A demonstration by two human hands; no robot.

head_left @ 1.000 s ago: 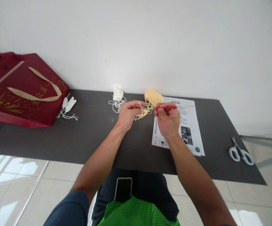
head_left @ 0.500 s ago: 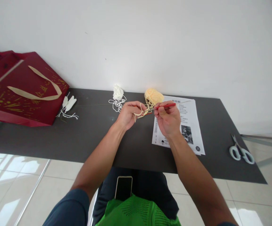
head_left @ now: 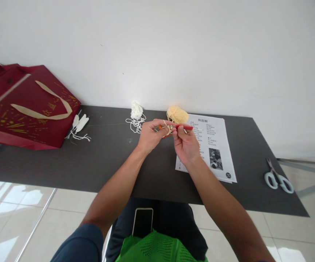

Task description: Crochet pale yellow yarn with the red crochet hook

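Between thumb and fingers, my right hand [head_left: 186, 145] grips a crochet hook [head_left: 185, 127] with a red handle; its thin metal end shows past the hand. My left hand [head_left: 149, 135] is closed on pale yellow yarn [head_left: 168, 128], with a strand looped around a finger. The two hands are close together, and the hook's front end reaches the yarn at the left fingertips. Behind them sits the pale yellow ball of yarn [head_left: 177, 114]. A small orange bit shows at the left fingertips, too small to name.
Printed sheets [head_left: 223, 145] lie under and beside my right hand. White yarn [head_left: 137, 111] lies at the back; small white knitted pieces [head_left: 81, 123] are near a red gift bag [head_left: 28, 109] on the left. Scissors [head_left: 279, 178] lie far right. A phone [head_left: 142, 222] rests on my lap.
My right hand has moved left with the crochet hook, closer to my left hand. More of the printed sheets shows now. The whole view has shifted slightly.
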